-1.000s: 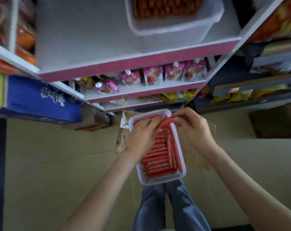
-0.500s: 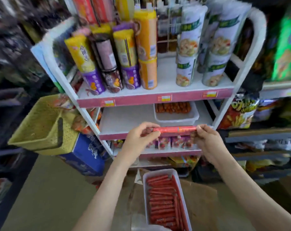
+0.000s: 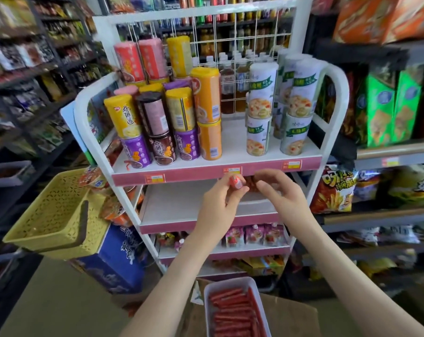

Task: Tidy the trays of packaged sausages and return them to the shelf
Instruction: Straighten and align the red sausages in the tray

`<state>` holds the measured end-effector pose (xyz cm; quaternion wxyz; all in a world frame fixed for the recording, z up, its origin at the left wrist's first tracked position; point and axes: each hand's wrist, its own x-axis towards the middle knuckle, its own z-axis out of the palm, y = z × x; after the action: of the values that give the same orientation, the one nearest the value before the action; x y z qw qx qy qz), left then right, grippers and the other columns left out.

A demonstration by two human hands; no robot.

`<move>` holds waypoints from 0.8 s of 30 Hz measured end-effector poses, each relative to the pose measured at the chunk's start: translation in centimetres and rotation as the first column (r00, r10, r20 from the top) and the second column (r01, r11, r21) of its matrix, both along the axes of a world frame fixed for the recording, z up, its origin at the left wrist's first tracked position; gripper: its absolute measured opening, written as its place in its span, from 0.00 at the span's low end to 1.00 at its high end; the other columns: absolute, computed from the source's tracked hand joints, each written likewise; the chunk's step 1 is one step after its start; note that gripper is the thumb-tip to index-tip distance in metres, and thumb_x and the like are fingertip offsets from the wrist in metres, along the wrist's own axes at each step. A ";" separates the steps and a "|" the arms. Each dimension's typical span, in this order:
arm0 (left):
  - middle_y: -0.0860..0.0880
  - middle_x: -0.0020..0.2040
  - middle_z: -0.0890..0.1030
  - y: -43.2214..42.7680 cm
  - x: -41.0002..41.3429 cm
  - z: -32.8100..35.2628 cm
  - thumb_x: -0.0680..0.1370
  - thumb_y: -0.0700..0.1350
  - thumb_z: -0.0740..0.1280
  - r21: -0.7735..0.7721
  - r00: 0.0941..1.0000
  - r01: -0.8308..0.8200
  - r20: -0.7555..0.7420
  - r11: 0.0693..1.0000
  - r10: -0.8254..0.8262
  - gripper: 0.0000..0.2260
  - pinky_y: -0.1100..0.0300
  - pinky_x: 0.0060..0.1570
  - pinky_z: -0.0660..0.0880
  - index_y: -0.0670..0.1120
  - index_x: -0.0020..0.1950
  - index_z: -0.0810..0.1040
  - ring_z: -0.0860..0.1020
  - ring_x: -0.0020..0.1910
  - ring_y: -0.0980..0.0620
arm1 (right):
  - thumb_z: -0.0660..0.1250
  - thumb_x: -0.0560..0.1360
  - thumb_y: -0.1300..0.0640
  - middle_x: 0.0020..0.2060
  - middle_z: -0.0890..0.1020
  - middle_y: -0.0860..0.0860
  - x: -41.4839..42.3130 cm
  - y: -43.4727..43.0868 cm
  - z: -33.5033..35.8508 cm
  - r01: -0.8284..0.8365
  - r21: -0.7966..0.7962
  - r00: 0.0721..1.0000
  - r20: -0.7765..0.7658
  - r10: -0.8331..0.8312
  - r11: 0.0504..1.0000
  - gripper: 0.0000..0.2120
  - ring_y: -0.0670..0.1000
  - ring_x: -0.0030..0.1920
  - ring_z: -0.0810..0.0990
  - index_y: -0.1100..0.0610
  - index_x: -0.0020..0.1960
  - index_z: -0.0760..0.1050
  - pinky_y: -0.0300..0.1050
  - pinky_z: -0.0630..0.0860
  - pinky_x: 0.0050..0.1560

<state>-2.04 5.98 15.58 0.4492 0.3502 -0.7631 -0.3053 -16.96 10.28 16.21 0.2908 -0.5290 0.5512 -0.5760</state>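
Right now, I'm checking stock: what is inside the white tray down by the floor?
The tray holds red packaged sausages, mostly crosswise, with a few lengthwise along its right side. Any lower layers cannot be seen, nor can the tray's near end, which is cut off by the frame.

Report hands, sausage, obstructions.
Left hand pinches red packaged sausage before white shelf. Right hand beside it, grip unclear. White plastic tray below, unshelved. No obstruction seen.

A white tray (image 3: 230, 281), filled with red packaged sausages (image 3: 232, 312) laid crosswise, is seen at 6 o'clock. At its 12 o'clock, one red sausage (image 3: 235, 182) is held end-on before the white shelf (image 3: 181, 205).
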 end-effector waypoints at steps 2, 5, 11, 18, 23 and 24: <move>0.49 0.49 0.81 -0.2 -0.2 -0.2 0.78 0.45 0.64 -0.135 0.992 -0.018 0.119 0.991 0.035 0.06 0.58 0.47 0.74 0.49 0.55 0.77 0.79 0.48 0.52 | 0.69 0.75 0.63 0.49 0.80 0.47 0.2 0.6 1.2 -0.048 -0.147 0.987 -0.161 0.024 0.988 0.11 0.38 0.50 0.78 0.52 0.54 0.76 0.28 0.71 0.50; 0.47 0.52 0.80 -0.2 -0.2 -0.2 0.78 0.46 0.62 -0.247 0.982 -0.019 0.177 0.969 0.064 0.12 0.56 0.47 0.75 0.44 0.59 0.76 0.78 0.51 0.48 | 0.71 0.72 0.63 0.44 0.78 0.44 0.5 0.8 1.7 -0.085 -0.294 0.921 -0.388 -0.037 0.952 0.11 0.40 0.48 0.76 0.50 0.50 0.76 0.29 0.70 0.50; 0.47 0.44 0.78 -0.2 0.3 0.1 0.78 0.49 0.60 -0.436 0.951 -0.077 0.238 0.897 0.197 0.13 0.61 0.38 0.70 0.43 0.56 0.78 0.74 0.43 0.50 | 0.70 0.72 0.59 0.45 0.79 0.42 1.0 1.1 2.5 -0.147 -0.371 0.919 -0.395 -0.012 0.917 0.10 0.41 0.48 0.77 0.46 0.50 0.76 0.31 0.73 0.50; 0.58 0.40 0.78 0.3 1.9 1.2 0.75 0.56 0.66 -0.248 0.966 -0.091 0.215 0.965 0.146 0.13 0.71 0.36 0.67 0.48 0.52 0.77 0.74 0.37 0.61 | 0.67 0.72 0.71 0.33 0.83 0.45 -0.1 -0.1 2.5 -0.021 -0.175 0.961 0.267 0.068 0.984 0.09 0.43 0.38 0.81 0.57 0.41 0.74 0.35 0.77 0.43; 0.55 0.36 0.81 0.3 3.2 2.8 0.74 0.41 0.71 0.302 0.966 0.041 -0.254 0.953 0.039 0.05 0.66 0.42 0.75 0.47 0.50 0.78 0.78 0.36 0.58 | 0.75 0.59 0.54 0.35 0.82 0.49 -1.6 -1.3 0.6 -0.036 -0.182 0.693 0.704 0.156 0.983 0.13 0.46 0.38 0.81 0.56 0.37 0.74 0.38 0.79 0.44; 0.52 0.37 0.81 0.5 3.1 2.8 0.75 0.39 0.69 0.348 0.921 0.115 -0.389 0.930 0.031 0.05 0.61 0.45 0.77 0.45 0.50 0.78 0.79 0.38 0.54 | 0.75 0.59 0.54 0.35 0.81 0.50 -1.5 -1.5 0.3 -0.044 -0.182 0.651 0.741 0.167 0.982 0.10 0.47 0.38 0.81 0.55 0.34 0.75 0.38 0.79 0.43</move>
<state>1.09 6.46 18.42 0.5118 0.3431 -0.5966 -0.5142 -18.50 8.82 16.49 0.4856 -0.2942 0.3053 -0.7645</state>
